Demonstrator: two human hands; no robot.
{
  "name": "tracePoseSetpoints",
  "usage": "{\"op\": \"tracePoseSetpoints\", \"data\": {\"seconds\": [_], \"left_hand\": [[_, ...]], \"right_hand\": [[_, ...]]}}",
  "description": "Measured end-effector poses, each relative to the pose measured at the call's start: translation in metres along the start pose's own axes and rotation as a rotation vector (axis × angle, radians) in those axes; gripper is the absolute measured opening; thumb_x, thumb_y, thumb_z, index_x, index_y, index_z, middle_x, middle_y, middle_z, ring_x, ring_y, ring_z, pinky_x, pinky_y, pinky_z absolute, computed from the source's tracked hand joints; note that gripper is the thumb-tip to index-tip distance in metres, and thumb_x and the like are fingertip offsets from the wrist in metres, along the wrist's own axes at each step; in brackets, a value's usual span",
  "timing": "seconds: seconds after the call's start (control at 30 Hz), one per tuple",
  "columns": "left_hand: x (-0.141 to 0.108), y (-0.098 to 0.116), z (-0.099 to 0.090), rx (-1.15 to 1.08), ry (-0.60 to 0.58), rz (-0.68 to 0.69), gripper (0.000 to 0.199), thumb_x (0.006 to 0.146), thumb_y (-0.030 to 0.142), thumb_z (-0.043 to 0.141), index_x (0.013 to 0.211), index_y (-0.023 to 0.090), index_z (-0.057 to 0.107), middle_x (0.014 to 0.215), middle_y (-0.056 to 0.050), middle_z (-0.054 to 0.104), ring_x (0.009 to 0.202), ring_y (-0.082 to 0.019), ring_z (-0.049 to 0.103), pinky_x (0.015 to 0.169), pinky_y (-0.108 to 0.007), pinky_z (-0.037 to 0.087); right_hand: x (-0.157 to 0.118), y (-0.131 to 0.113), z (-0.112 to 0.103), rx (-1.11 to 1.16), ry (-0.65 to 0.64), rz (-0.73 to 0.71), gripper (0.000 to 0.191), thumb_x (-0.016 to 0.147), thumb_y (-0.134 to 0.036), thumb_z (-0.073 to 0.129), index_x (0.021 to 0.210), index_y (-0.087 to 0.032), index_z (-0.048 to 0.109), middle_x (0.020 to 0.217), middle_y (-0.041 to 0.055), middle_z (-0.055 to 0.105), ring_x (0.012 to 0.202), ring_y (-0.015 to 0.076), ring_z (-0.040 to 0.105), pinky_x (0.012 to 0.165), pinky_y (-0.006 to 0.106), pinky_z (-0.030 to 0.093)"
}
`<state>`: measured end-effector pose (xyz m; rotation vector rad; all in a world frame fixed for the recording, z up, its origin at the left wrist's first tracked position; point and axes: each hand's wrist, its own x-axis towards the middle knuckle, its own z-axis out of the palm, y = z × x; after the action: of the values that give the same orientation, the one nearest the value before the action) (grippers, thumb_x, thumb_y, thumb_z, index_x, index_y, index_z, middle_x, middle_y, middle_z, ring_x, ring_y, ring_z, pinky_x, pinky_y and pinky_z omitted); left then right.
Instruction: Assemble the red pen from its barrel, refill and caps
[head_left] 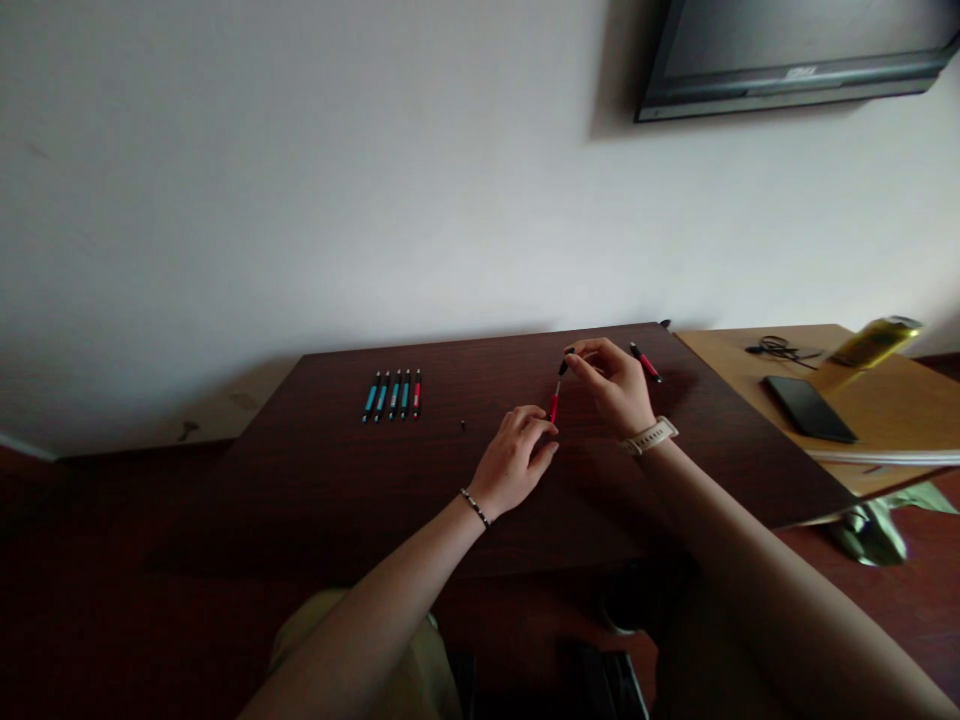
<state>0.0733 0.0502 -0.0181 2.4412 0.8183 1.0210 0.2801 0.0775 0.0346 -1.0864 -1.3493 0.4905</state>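
Fingers of the left hand pinch the lower end of a red pen, while the right hand grips its black upper end, holding it just above the dark wooden table, right of centre. Another red pen lies just right of the right hand. Five pens lie in a row far left.

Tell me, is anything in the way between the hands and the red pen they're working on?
No, nothing visible. The left hand and the right hand both already grip the red pen, one at each end. The row of pens and another red pen lie off to the sides on the dark table.
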Motion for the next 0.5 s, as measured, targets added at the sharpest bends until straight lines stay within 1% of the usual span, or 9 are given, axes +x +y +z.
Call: {"op": "tracePoseSetpoints", "data": {"seconds": [0.27, 0.5], "left_hand": [[-0.001, -0.002, 0.003, 0.008, -0.001, -0.011, 0.016, 0.1, 0.019, 0.062, 0.115, 0.023, 0.062, 0.131, -0.009, 0.057, 0.131, -0.025, 0.054, 0.114, -0.049, 0.049], [-0.002, -0.003, 0.005, 0.02, -0.009, -0.015, 0.019, 0.099, 0.02, 0.064, 0.118, 0.023, 0.063, 0.132, -0.01, 0.056, 0.13, -0.025, 0.054, 0.115, -0.048, 0.049]], "right_hand": [[-0.006, -0.001, -0.002, -0.054, -0.062, -0.006, 0.025, 0.091, -0.044, 0.072, 0.102, -0.022, 0.072, 0.099, 0.0054, 0.074, 0.078, 0.0175, 0.066, 0.069, 0.032, 0.051], [-0.014, 0.002, -0.003, -0.099, -0.11, -0.01, 0.022, 0.092, -0.042, 0.072, 0.102, -0.022, 0.072, 0.1, 0.0053, 0.074, 0.081, 0.0181, 0.068, 0.07, 0.032, 0.052]]}}
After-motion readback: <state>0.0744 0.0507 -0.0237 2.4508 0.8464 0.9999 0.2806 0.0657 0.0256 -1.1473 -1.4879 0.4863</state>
